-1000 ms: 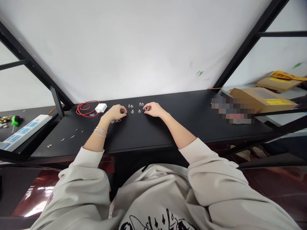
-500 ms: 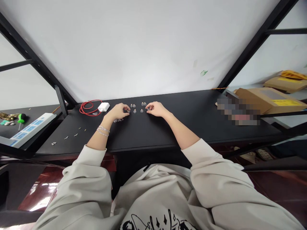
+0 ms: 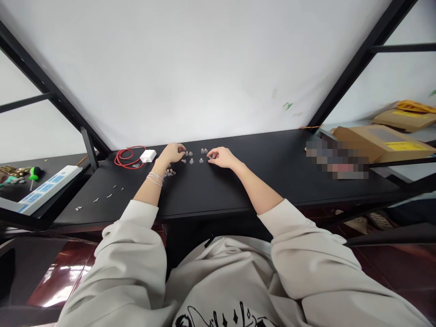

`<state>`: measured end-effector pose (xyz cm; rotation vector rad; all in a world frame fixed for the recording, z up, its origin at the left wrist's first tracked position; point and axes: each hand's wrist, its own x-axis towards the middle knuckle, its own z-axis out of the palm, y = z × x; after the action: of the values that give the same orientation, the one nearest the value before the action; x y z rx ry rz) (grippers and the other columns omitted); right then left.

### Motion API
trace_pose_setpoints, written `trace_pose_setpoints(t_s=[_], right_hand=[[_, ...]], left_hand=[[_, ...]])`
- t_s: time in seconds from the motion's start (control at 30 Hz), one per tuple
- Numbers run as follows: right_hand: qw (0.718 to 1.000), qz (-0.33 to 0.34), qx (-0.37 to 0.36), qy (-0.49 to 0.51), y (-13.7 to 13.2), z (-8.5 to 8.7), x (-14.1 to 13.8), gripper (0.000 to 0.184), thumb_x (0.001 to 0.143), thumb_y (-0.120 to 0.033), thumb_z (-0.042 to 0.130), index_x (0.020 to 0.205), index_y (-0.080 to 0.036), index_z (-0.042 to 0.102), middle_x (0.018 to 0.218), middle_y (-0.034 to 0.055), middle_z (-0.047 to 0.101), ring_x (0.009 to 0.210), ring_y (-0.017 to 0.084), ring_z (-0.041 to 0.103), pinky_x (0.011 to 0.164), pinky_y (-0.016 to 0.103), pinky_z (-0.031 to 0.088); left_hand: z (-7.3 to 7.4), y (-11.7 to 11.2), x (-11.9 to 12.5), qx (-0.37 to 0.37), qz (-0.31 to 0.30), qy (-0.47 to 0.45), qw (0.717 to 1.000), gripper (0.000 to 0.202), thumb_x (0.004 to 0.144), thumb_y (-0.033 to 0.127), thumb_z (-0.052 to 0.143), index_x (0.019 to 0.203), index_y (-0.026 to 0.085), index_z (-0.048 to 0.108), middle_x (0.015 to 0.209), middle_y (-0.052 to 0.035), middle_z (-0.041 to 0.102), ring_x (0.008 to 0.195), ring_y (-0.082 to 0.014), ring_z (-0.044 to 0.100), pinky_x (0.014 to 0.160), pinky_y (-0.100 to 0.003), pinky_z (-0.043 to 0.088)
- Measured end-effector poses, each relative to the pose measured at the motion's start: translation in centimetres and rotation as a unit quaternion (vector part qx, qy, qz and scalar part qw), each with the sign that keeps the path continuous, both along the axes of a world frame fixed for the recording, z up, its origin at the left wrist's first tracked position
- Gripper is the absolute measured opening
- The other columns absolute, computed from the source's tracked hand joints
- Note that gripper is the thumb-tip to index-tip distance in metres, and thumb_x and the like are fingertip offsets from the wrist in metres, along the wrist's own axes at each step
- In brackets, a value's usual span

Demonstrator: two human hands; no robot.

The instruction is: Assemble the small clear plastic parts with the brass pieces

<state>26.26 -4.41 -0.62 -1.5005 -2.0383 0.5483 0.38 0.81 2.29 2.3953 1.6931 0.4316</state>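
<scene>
My left hand (image 3: 172, 153) curled narrow beside the small metal bits (image 3: 190, 157) on the black table (image 3: 238, 186), my right hand (image 3: 220, 157) likewise; I couldn't tell if either held one.

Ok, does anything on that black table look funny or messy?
Yes, a bit: small metal bits lie scattered toward the left end of the black table, out of line, while the little pieces between the left hand and right hand sit in tidy rows.
</scene>
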Motion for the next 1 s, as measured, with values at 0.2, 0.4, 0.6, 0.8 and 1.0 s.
trace_pose_setpoints(t_s=[0.2, 0.4, 0.6, 0.8, 1.0], right_hand=[[1.000, -0.004, -0.007, 0.015, -0.1, 0.1, -0.1, 0.021, 0.083, -0.020, 0.076, 0.103, -0.018, 0.080, 0.086, 0.0041, 0.075, 0.073, 0.014, 0.066, 0.075, 0.025, 0.049], [1.000, -0.008, -0.009, 0.016, -0.1, 0.2, -0.1, 0.021, 0.082, -0.019, 0.076, 0.103, -0.017, 0.080, 0.085, 0.0042, 0.075, 0.072, 0.014, 0.065, 0.075, 0.026, 0.049], [1.000, -0.014, -0.007, 0.020, 0.1, -0.1, 0.2, 0.020, 0.083, -0.020, 0.076, 0.102, -0.018, 0.080, 0.085, 0.0033, 0.074, 0.073, 0.014, 0.065, 0.076, 0.026, 0.049], [0.998, -0.047, 0.001, 0.044, 0.3, -0.2, 0.3, 0.017, 0.086, -0.021, 0.072, 0.100, -0.019, 0.081, 0.087, 0.0053, 0.075, 0.077, 0.016, 0.067, 0.079, 0.028, 0.051], [0.994, -0.084, 0.005, 0.070, 0.4, 0.0, 0.4, 0.020, 0.089, -0.013, 0.064, 0.099, -0.017, 0.080, 0.086, 0.0059, 0.076, 0.082, 0.017, 0.069, 0.083, 0.026, 0.051]], left_hand=[[-0.2, 1.3, 0.7, -0.023, 0.004, -0.012, 1.000, 0.020, 0.076, 0.026, 0.073, 0.094, 0.023, 0.081, 0.100, -0.0078, 0.076, 0.096, -0.0226, 0.069, 0.089, -0.030, 0.052], [-0.3, 0.6, 0.4, -0.022, 0.007, 0.004, 1.000, 0.021, 0.075, 0.023, 0.070, 0.094, 0.022, 0.080, 0.095, -0.0074, 0.077, 0.092, -0.0224, 0.069, 0.087, -0.030, 0.053], [-0.4, 0.7, -0.7, -0.025, 0.014, 0.016, 0.999, 0.022, 0.075, 0.022, 0.069, 0.093, 0.022, 0.081, 0.095, -0.0072, 0.076, 0.091, -0.0231, 0.069, 0.085, -0.030, 0.053], [-0.8, 1.2, -1.7, -0.001, 0.018, -0.008, 1.000, 0.028, 0.076, 0.025, 0.070, 0.101, 0.022, 0.082, 0.101, -0.0080, 0.075, 0.091, -0.0232, 0.069, 0.087, -0.030, 0.053], [-0.9, 1.3, -1.7, 0.013, 0.020, -0.019, 1.000, 0.027, 0.078, 0.023, 0.067, 0.099, 0.021, 0.083, 0.102, -0.0088, 0.077, 0.093, -0.0240, 0.070, 0.092, -0.031, 0.053]])
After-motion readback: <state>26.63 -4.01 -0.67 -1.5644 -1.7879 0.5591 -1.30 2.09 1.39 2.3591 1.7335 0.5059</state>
